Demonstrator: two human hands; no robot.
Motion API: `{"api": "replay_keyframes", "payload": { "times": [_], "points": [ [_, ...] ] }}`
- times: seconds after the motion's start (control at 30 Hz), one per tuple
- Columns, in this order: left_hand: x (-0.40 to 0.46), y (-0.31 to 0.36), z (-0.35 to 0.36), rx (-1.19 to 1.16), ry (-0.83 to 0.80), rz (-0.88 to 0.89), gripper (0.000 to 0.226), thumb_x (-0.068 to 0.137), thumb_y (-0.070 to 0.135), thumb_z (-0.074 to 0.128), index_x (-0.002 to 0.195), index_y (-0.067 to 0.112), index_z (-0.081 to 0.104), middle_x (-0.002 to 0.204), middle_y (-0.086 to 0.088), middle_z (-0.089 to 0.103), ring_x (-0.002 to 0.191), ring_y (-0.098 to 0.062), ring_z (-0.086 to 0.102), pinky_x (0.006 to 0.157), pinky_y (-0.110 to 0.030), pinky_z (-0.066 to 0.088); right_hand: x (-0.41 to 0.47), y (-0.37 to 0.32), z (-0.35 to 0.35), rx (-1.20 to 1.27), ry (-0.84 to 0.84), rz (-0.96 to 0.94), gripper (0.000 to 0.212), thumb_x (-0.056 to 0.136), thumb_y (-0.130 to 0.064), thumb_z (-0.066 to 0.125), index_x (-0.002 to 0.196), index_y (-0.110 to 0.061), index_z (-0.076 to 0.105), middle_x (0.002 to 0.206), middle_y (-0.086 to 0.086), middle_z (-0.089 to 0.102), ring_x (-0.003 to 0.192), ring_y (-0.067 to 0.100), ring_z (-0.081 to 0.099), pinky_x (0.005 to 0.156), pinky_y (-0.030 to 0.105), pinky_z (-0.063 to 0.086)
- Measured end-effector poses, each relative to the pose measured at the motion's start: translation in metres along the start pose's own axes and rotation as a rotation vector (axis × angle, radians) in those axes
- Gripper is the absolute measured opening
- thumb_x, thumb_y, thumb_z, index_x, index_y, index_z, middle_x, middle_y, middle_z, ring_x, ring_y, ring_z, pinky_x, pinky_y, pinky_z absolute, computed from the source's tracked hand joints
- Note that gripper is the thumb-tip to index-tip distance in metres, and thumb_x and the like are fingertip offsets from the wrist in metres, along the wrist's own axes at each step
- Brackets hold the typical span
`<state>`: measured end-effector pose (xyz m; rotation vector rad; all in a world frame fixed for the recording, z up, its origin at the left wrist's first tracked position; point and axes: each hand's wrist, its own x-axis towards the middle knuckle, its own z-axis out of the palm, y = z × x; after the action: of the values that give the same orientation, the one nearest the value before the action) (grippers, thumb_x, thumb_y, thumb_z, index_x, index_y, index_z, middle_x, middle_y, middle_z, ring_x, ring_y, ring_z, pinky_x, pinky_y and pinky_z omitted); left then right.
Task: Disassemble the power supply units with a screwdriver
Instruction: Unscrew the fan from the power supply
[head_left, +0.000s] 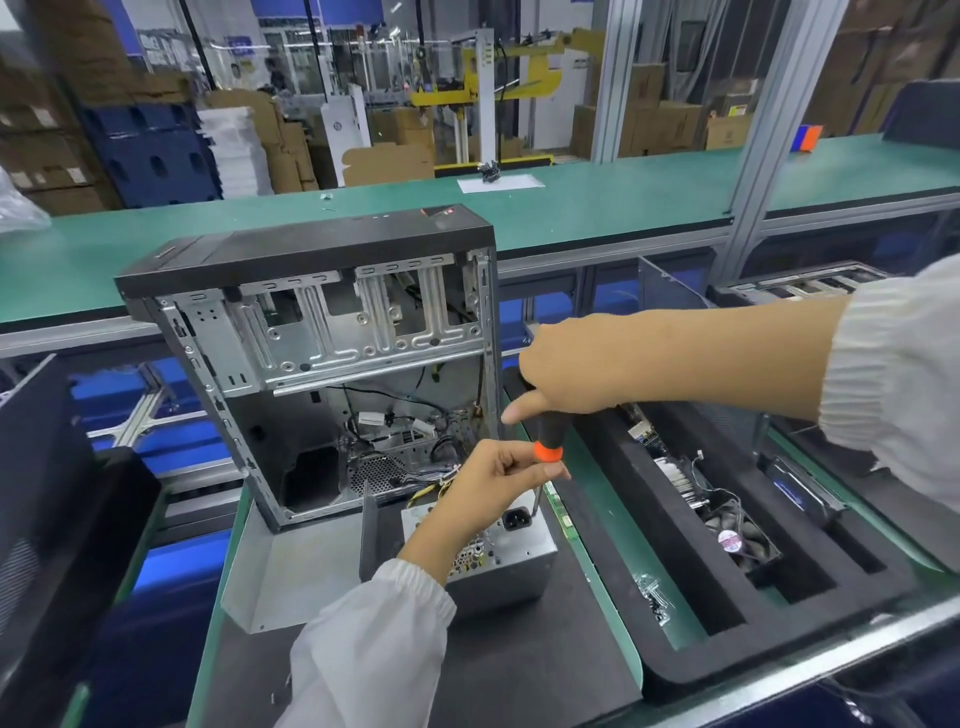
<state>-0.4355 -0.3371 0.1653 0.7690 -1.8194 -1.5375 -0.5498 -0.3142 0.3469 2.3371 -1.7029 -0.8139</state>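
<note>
A grey metal power supply unit (511, 564) stands on the black mat, its socket face turned up. My right hand (566, 366) grips the black handle of a screwdriver (549, 439) with an orange collar, held upright over the unit's top right corner. My left hand (498, 480) pinches the shaft just under the orange collar, above the unit. The tip is hidden behind my left fingers. Yellow and black wires run from the unit into the case behind.
An open computer case (322, 364) stands upright just behind the unit, its removed side panel (280, 566) lying to the left. A black foam tray (691, 561) on the right holds a fan, boards and loose screws (655, 597). A green conveyor (597, 202) runs behind.
</note>
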Motion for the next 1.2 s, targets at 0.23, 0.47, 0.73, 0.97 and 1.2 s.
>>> {"api": "replay_keyframes", "payload": {
  "times": [0.23, 0.47, 0.73, 0.97, 1.2],
  "points": [
    [-0.003, 0.006, -0.003, -0.019, 0.008, 0.054, 0.015, 0.086, 0.036, 0.07, 0.089, 0.024, 0.078, 0.086, -0.019, 0.068, 0.074, -0.013, 0.057, 0.074, -0.014, 0.045, -0.008, 0.003, 0.003, 0.088, -0.005, -0.211, 0.037, 0.086, -0.04, 0.065, 0.113, -0.024, 0.044, 0.107, 0.003, 0.037, 0.073, 0.024, 0.06, 0.054, 0.031, 0.042],
    [-0.008, -0.002, -0.021, 0.123, 0.031, -0.048, 0.013, 0.09, 0.021, 0.07, 0.102, 0.023, 0.074, 0.057, 0.004, 0.021, 0.052, -0.012, 0.021, 0.053, -0.02, 0.023, -0.003, 0.004, 0.009, 0.067, 0.104, -0.119, 0.03, 0.091, -0.043, 0.058, 0.084, -0.014, 0.052, 0.079, 0.0, 0.048, 0.074, 0.022, 0.052, 0.049, 0.026, 0.032],
    [-0.017, -0.017, -0.029, 0.414, 0.056, -0.11, 0.014, 0.089, 0.013, 0.07, 0.093, 0.025, 0.075, 0.045, 0.013, 0.029, 0.048, -0.006, 0.024, 0.051, -0.015, 0.025, -0.012, 0.018, 0.002, 0.208, 0.169, -0.18, 0.02, 0.082, -0.017, 0.065, 0.097, -0.029, 0.059, 0.08, -0.014, 0.041, 0.082, 0.011, 0.045, 0.057, 0.027, 0.037],
    [-0.016, -0.019, -0.025, 0.449, 0.117, -0.087, 0.017, 0.086, 0.019, 0.073, 0.085, 0.036, 0.071, 0.049, 0.014, 0.036, 0.051, -0.005, 0.027, 0.053, -0.018, 0.024, -0.013, 0.036, -0.008, 0.393, 0.2, -0.143, 0.019, 0.083, -0.021, 0.07, 0.101, -0.021, 0.064, 0.079, -0.012, 0.051, 0.071, 0.009, 0.051, 0.055, 0.017, 0.033],
    [-0.005, -0.017, -0.01, 0.786, 0.104, -0.074, 0.015, 0.086, 0.036, 0.071, 0.101, 0.034, 0.073, 0.096, 0.011, 0.064, 0.088, -0.007, 0.058, 0.077, -0.031, 0.048, -0.01, 0.046, 0.006, 0.537, 0.116, -0.014, 0.018, 0.082, -0.027, 0.07, 0.095, -0.015, 0.066, 0.074, 0.004, 0.067, 0.07, 0.022, 0.066, 0.054, 0.024, 0.046]
  ]
}}
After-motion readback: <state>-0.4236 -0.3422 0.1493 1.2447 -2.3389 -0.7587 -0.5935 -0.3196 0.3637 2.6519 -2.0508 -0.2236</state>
